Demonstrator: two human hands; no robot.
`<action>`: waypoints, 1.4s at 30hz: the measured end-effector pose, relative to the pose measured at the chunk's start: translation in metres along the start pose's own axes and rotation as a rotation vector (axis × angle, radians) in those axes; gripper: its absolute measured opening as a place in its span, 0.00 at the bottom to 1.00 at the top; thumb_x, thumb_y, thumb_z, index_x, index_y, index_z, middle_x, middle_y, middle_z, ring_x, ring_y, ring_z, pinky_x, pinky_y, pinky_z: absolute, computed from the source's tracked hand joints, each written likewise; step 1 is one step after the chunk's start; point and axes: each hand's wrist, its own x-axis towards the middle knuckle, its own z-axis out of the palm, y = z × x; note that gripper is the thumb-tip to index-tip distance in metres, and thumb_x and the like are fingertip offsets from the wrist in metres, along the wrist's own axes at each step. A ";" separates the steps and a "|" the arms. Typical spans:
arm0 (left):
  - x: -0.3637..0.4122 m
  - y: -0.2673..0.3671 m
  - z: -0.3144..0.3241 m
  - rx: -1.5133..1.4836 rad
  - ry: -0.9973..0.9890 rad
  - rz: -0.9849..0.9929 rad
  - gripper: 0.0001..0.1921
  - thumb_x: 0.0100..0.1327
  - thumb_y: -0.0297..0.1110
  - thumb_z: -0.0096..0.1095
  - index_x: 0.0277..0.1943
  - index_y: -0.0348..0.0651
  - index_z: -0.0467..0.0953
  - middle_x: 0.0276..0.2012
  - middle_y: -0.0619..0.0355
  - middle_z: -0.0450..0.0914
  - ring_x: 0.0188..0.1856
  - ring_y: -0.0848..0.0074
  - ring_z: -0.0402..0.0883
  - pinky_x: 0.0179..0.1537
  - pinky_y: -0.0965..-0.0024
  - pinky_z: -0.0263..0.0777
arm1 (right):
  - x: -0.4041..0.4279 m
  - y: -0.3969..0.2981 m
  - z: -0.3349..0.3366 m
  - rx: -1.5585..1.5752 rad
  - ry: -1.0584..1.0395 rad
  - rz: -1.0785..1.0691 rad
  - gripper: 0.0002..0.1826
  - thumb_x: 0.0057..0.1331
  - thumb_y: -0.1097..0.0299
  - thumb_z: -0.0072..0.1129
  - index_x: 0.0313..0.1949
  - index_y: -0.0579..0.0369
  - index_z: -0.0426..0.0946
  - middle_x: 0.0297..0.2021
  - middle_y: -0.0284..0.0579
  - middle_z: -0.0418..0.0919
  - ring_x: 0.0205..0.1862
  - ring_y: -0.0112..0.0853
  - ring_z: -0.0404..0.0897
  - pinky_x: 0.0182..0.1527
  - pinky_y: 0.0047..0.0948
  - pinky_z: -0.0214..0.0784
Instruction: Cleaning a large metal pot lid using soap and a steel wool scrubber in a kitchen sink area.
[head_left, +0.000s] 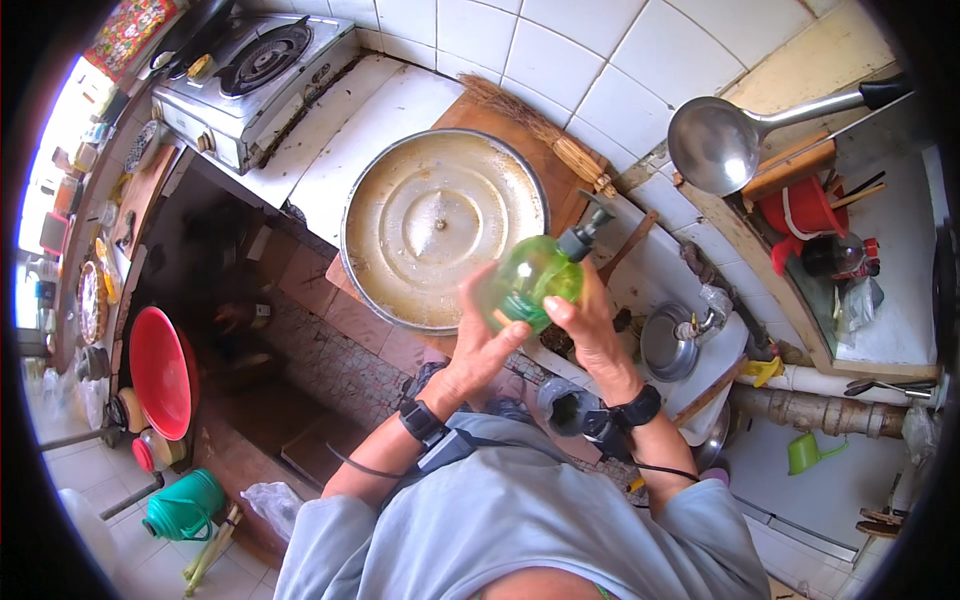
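Observation:
Both my hands grip a green transparent pump bottle with a dark pump head. My left hand holds its left side and base, and my right hand wraps its right side, thumb across the front. The bottle is tilted, its pump pointing up and right. Just beyond it lies a large round metal lid with a raised centre, its surface coated with a brownish film. Beneath the lid is a wooden board on the white counter.
A straw brush lies along the tiled wall. To the left stands a gas stove. At right are a sink with a metal basin, a tap and a hanging steel ladle. A red basin leans at left.

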 end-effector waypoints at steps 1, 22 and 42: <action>0.000 -0.003 0.003 -0.026 -0.061 0.021 0.46 0.62 0.54 0.63 0.70 0.39 0.41 0.62 0.47 0.56 0.65 0.65 0.58 0.65 0.61 0.56 | -0.002 0.004 -0.002 0.036 0.089 -0.028 0.33 0.56 0.57 0.60 0.58 0.59 0.63 0.47 0.41 0.71 0.50 0.27 0.71 0.55 0.29 0.65; -0.006 -0.008 -0.165 0.317 0.459 -0.650 0.15 0.62 0.33 0.65 0.41 0.31 0.68 0.24 0.51 0.79 0.19 0.75 0.79 0.14 0.76 0.67 | 0.078 0.072 -0.116 0.217 0.588 -0.278 0.34 0.58 0.51 0.59 0.59 0.58 0.64 0.51 0.42 0.71 0.53 0.31 0.72 0.55 0.35 0.68; 0.028 -0.012 -0.205 0.596 0.573 -0.718 0.12 0.46 0.35 0.69 0.22 0.34 0.76 0.14 0.61 0.72 0.18 0.79 0.72 0.22 0.74 0.67 | 0.129 0.131 -0.115 -0.268 0.459 -0.437 0.41 0.49 0.53 0.72 0.58 0.53 0.61 0.48 0.40 0.68 0.49 0.31 0.70 0.55 0.33 0.64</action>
